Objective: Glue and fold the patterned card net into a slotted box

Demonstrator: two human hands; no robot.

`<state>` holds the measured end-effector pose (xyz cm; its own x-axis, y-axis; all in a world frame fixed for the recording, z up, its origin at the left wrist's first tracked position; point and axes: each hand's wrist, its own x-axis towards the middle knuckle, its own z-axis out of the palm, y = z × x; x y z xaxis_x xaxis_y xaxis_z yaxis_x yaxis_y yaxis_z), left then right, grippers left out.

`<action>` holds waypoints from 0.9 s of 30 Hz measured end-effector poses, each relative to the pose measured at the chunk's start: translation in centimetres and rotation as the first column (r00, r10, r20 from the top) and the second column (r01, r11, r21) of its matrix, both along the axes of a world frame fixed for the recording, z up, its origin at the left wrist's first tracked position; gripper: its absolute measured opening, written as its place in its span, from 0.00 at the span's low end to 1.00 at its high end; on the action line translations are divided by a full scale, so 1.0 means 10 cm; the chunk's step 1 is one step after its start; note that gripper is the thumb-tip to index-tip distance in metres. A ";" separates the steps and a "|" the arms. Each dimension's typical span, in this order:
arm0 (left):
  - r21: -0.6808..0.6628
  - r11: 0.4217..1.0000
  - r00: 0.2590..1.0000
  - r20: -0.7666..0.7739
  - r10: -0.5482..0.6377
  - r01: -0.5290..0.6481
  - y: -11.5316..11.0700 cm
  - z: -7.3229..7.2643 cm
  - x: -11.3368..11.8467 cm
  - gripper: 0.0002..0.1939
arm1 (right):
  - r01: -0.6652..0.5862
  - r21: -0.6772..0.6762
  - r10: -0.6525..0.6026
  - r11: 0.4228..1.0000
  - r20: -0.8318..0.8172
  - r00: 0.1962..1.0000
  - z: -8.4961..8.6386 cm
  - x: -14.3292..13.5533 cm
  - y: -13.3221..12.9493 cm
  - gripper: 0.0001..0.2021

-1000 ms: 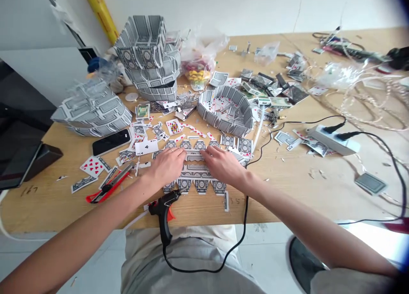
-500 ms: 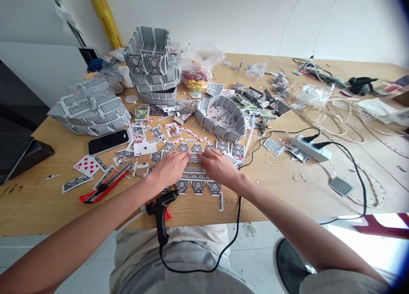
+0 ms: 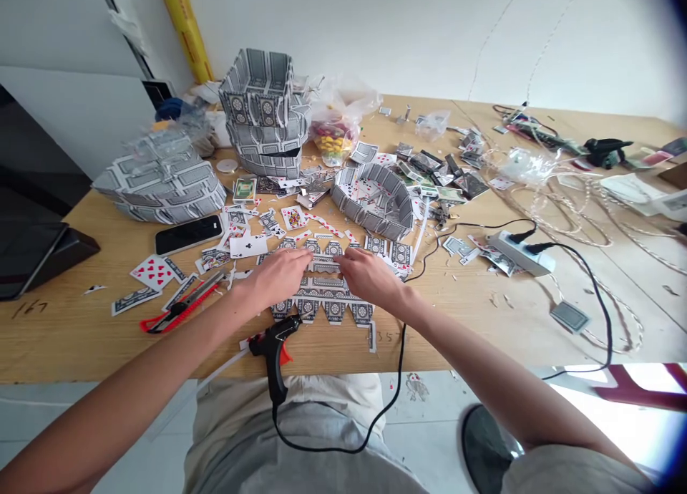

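Observation:
My left hand (image 3: 284, 273) and my right hand (image 3: 369, 273) are on a strip of cut playing cards (image 3: 323, 263) with toothed tabs along its far edge. The fingers of each hand are bent and pressed together at the strip; part of it is hidden under them. Nearer to me lies a second toothed card strip (image 3: 333, 311), flat on the table. A black glue gun (image 3: 275, 347) with an orange trigger rests at the table's front edge, its nozzle touching or close to this nearer strip.
Left of my hands lie a red utility knife (image 3: 185, 304), a phone (image 3: 189, 235) and loose cards (image 3: 155, 272). Behind are a card-built boat shape (image 3: 161, 186), a stacked card tower (image 3: 262, 129) and an open card tray (image 3: 397, 222). A power strip (image 3: 520, 253) with cables is at right.
My left hand has slid a little left along the strip, so the gap between my hands is wider. My right hand is nearly in the same place. The view has shifted slightly.

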<state>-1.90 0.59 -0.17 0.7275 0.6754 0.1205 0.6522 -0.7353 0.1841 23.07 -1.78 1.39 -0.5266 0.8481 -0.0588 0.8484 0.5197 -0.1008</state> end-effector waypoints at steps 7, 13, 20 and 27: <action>-0.044 0.922 0.911 0.142 0.387 -0.385 -1.07 0.58 -0.27 0.15 | 0.042 0.001 -0.042 0.999 -0.025 0.999 0.02 -0.03 0.02 0.11; -0.234 0.767 0.758 0.147 0.635 -0.598 -1.98 0.18 -0.47 0.25 | 0.087 0.080 -0.079 0.993 -0.103 0.992 -0.07 0.00 -0.02 0.14; -0.272 0.616 0.645 -0.023 0.764 -0.739 -2.07 -0.03 -0.36 0.27 | 0.032 0.094 -0.007 0.995 -0.249 0.968 -0.03 -0.18 0.15 0.12; -0.370 0.533 0.611 -0.131 0.781 -0.761 -1.88 0.06 -0.26 0.26 | -0.075 -0.089 0.059 0.993 -0.173 0.983 0.00 -0.51 0.43 0.11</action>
